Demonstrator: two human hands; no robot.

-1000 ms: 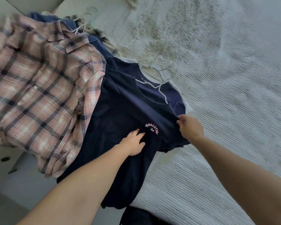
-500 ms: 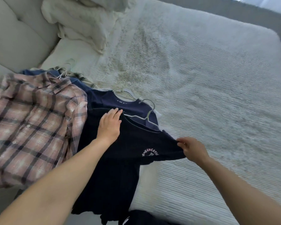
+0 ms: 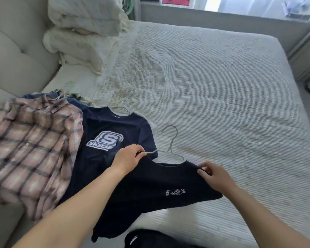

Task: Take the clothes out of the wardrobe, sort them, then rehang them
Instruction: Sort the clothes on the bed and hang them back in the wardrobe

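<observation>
A dark navy T-shirt (image 3: pixel 150 192) with a small pink chest print hangs on a thin wire hanger (image 3: pixel 171 142) over the white bed (image 3: pixel 213 97). My left hand (image 3: pixel 127 158) grips its left shoulder and the hanger arm. My right hand (image 3: pixel 215 178) pinches its right shoulder. Left of it lies a navy T-shirt with a white logo (image 3: pixel 106 138) on its own hanger, and a pink plaid shirt (image 3: pixel 30 145) lies further left, over other clothes.
Folded cream bedding (image 3: pixel 82 33) is piled at the bed's head by a padded headboard (image 3: pixel 11 51). A dark garment (image 3: pixel 150 238) lies at the bed's near edge. A grey ledge (image 3: pixel 222 20) runs along the far side.
My left hand went from the shirt's chest to its left shoulder. Both hands drew the dark shirt right, off the pile, uncovering the logo shirt. The view tilted up.
</observation>
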